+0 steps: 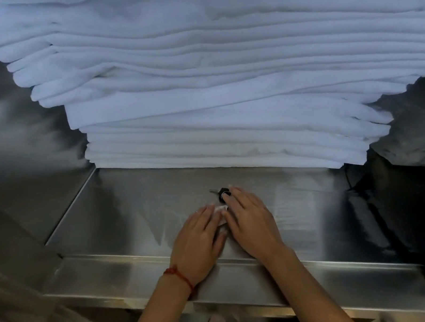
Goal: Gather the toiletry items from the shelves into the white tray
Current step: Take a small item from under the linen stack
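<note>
Both forearms are reaching up from the bottom of the frame, the left one wearing a red thread bracelet (178, 274) at the wrist. At centre frame the left hand (199, 240) is lying flat on the steel shelf (117, 204), fingers straight and covering the lower end of a small white packet (221, 210), apparently a toiletry sachet. Just beside it, the right hand (249, 218) is also lying palm down with fingers extended, its fingertips touching a small black object (224, 194) that looks like a key with a dark head; what it is remains unclear. So the packet is sitting between the two hands, its long axis seeming to run toward the upper right, and both hands are equally near it. Filling the upper frame, a tall stack of folded white linen (219, 75) is resting at the back of the shelf. No white tray is showing. No label or writing is legible anywhere.
</note>
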Demonstrator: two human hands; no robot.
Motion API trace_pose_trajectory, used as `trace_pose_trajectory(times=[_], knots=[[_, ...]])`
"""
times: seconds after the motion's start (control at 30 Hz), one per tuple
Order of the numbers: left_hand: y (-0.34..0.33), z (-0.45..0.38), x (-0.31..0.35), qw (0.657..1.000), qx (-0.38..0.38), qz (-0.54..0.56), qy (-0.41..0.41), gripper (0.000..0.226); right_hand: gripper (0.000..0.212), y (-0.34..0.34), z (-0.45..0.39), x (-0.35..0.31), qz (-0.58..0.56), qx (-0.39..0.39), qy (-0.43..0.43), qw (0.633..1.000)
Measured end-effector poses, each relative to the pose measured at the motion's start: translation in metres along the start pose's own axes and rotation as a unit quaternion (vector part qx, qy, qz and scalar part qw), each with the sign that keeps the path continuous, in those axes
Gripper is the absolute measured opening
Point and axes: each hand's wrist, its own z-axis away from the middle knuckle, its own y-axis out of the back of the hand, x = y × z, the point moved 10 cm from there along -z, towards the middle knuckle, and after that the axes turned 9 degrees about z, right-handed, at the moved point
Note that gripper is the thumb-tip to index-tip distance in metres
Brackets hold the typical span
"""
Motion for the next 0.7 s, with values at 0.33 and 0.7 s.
trace_pose_trajectory(times=[0.33,0.7], knots=[[-0.003,-0.002,0.004,0.999,0.007,-0.021,-0.023,0.051,0.028,-0.007,-0.010,-0.006,0.004,0.006,0.010,1.000],[-0.004,-0.001,0.005,0.999,0.000,-0.014,-0.035,0.051,0.043,-0.034,-0.009,0.002,-0.026,-0.105,0.005,0.994]])
